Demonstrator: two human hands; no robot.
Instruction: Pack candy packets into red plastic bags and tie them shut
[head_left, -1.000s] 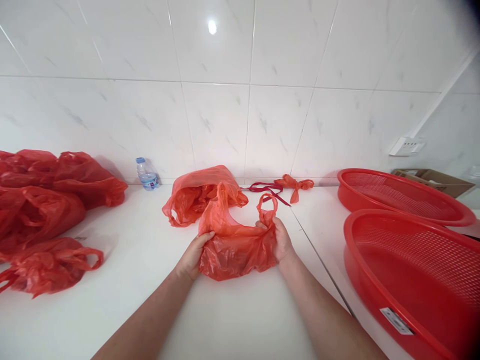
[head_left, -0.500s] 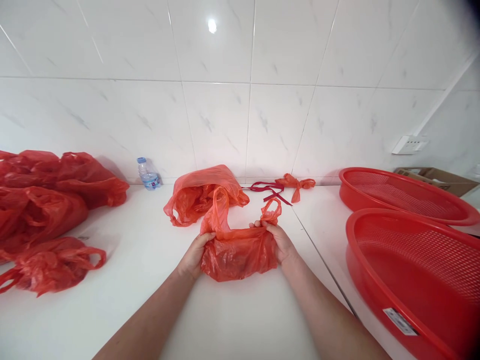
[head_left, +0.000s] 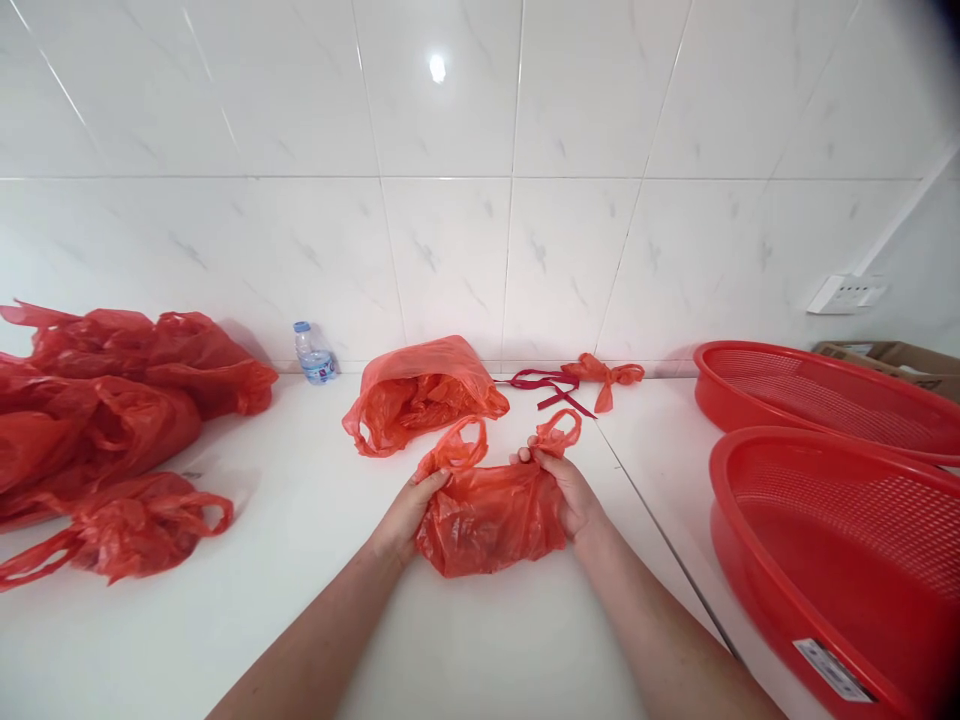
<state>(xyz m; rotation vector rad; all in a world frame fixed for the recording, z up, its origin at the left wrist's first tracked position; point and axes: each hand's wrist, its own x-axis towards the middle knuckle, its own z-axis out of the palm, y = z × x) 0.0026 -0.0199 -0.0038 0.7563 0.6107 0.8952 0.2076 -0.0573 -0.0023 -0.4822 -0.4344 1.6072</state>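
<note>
A crumpled red plastic bag [head_left: 491, 515] lies on the white counter [head_left: 300, 600] between my hands. My left hand [head_left: 405, 515] grips its left edge just under one handle loop. My right hand [head_left: 570, 495] pinches the right edge below the other loop. Both loops stick up above my fingers. Just behind it lies another red bag [head_left: 420, 390], open-mouthed and on its side.
Several red bags [head_left: 112, 400] are heaped at the left. A small water bottle [head_left: 313, 353] stands by the tiled wall. A knotted red bag and dark ribbon [head_left: 581, 380] lie at the back. Two red plastic baskets [head_left: 832, 480] sit at the right, a cardboard box [head_left: 900, 355] beyond.
The bag's left handle, raised tall before, has dropped into a low loop. Both hands have bunched the bag lower and tighter on the counter. The view has shifted slightly.
</note>
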